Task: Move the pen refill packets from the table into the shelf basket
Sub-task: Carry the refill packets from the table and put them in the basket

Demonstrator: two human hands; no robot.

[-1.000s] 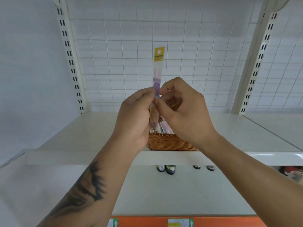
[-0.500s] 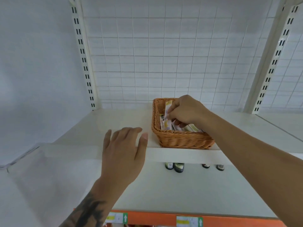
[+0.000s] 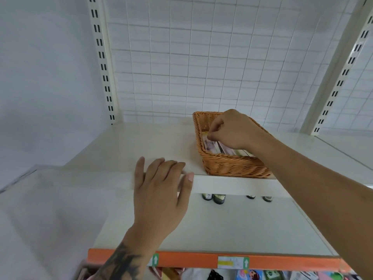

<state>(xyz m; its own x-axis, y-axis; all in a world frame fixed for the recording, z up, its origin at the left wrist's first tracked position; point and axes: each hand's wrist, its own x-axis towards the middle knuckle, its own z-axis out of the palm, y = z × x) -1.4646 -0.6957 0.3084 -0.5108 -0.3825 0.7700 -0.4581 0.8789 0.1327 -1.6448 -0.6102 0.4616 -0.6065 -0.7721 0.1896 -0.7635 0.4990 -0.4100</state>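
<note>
A woven orange basket [image 3: 232, 168] stands on the upper white shelf [image 3: 141, 142], near its front edge. Several pen refill packets [image 3: 211, 147] lie flat inside it. My right hand [image 3: 234, 130] reaches down into the basket with curled fingers and pinches the yellow top end of the leftmost packet, which lies against the others. To the left of the basket, my left hand [image 3: 159, 190] rests on the shelf's front lip with its fingers straight and holds nothing. My right forearm hides the basket's right side.
Small dark bottles [image 3: 219, 199] stand at the back of the shelf below. That lower shelf has an orange price strip [image 3: 191, 259] along its front, with colourful goods under it. Slotted uprights [image 3: 101, 57] and a white wire grid back the shelving.
My hands parted: the right one carried the packet from upright in front of me down into the basket and laid it flat. The left one let go and settled on the shelf edge.
</note>
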